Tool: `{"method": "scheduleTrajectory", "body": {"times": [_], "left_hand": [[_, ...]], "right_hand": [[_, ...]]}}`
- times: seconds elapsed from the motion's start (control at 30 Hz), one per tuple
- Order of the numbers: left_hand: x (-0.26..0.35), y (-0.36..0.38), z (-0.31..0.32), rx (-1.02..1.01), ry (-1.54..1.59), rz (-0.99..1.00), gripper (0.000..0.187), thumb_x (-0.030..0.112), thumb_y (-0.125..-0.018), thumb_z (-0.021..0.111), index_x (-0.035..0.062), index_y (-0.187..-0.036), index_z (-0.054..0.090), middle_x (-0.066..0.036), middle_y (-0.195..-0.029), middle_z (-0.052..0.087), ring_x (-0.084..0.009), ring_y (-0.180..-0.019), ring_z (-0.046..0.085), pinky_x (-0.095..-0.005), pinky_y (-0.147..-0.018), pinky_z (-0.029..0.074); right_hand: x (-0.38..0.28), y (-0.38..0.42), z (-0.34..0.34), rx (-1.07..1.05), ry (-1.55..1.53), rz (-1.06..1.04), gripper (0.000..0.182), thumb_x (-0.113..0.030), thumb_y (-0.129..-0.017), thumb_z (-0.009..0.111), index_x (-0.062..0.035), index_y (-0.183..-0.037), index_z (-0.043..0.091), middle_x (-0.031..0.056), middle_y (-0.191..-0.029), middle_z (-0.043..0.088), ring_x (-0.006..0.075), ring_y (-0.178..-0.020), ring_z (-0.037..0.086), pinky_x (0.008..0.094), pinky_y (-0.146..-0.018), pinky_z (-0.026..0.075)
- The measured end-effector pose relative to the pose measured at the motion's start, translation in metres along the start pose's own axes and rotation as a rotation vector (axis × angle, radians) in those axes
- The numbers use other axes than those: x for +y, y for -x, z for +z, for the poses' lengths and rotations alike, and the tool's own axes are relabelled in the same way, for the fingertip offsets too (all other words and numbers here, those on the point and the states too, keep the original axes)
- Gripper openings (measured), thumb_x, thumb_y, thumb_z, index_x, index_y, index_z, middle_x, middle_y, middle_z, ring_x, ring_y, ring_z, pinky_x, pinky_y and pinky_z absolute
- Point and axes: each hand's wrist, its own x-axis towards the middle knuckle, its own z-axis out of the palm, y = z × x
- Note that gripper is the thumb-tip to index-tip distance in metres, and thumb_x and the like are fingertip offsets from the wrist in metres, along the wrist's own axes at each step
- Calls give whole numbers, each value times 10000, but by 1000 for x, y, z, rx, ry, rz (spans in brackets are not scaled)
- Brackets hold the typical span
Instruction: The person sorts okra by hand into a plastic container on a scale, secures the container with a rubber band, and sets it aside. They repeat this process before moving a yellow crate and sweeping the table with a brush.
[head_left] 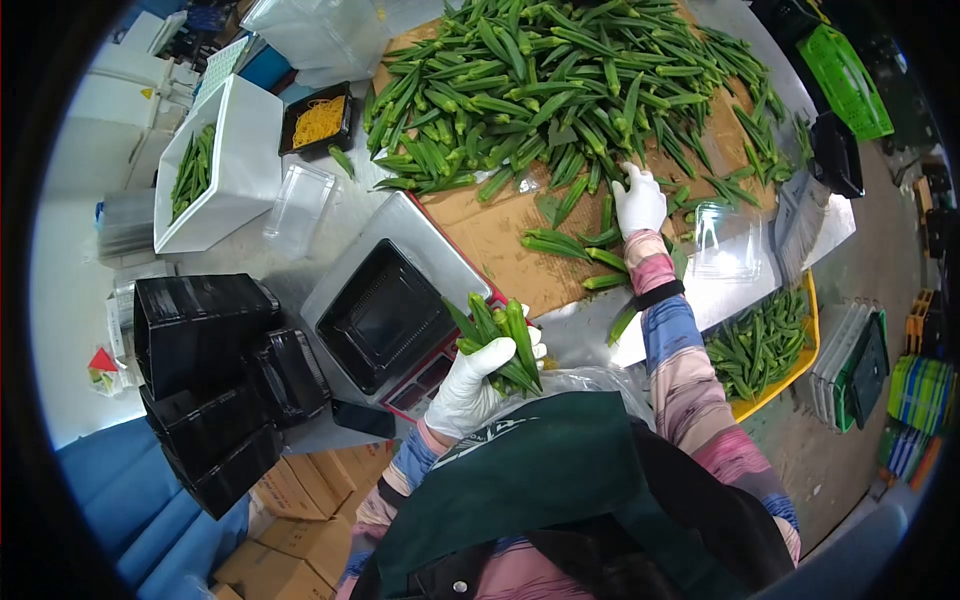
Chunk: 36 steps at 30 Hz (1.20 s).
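My left hand point(472, 388), in a white glove, is closed around a small bunch of green okra point(518, 332) near my apron. Beside it, a black plastic tray point(385, 318) rests on the metal plate of a scale point(418, 238) with red edges. My right hand point(640, 205), also gloved, reaches to the near edge of a large okra pile point(540, 90), its thumb and fingers apart. Flattened cardboard point(485, 250) lies under the pile. Several loose okra point(557, 243) lie just left of my right hand.
At left stand a white foam box point(240, 165) with okra, a black tray of yellow strips point(335, 145) and stacked black trays point(200, 325). A phone point(362, 420) lies by the scale. Clear lids point(725, 245) and a yellow crate point(812, 340) of okra are at right.
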Motion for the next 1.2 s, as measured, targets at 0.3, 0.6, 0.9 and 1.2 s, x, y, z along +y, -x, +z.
{"method": "scheduleTrajectory", "body": {"times": [0.3, 0.6, 0.9, 1.2], "left_hand": [[1, -2, -8, 20, -13, -20, 573, 136, -957, 648, 42, -1470, 409, -137, -1244, 615, -254, -1135, 635, -427, -1019, 517], [-3, -3, -1, 62, -141, 29, 534, 165, -980, 639, 48, -1453, 420, -132, -1257, 617, -243, -1136, 637, -409, -1000, 538], [-9, 0, -10, 47, -165, 85, 546, 133, -951, 667, 33, -1435, 436, -124, -1190, 632, -228, -1049, 654, -374, -921, 564], [-6, 4, -7, -2, -114, 46, 633, 154, -906, 714, -9, -1444, 423, -135, -1150, 639, -244, -1016, 663, -391, -935, 550]], "right_hand": [[14, 45, -50, -540, -1174, 347, 333, -271, -996, 614, -8, -1184, 695, 1, -854, 679, 101, -689, 588, 241, -653, 470], [-22, 121, -139, -832, -1545, 310, 405, -312, -1065, 484, 35, -1187, 654, -30, -686, 520, 92, -613, 476, 285, -643, 439], [-84, 154, -161, -840, -906, -431, 237, -275, -862, 762, -59, -957, 742, 102, -752, 684, 213, -675, 657, 344, -655, 517], [8, 0, -18, 118, -441, 77, 455, -258, -854, 746, -33, -1241, 662, 175, -1147, 682, 324, -1094, 627, 398, -958, 496]]}}
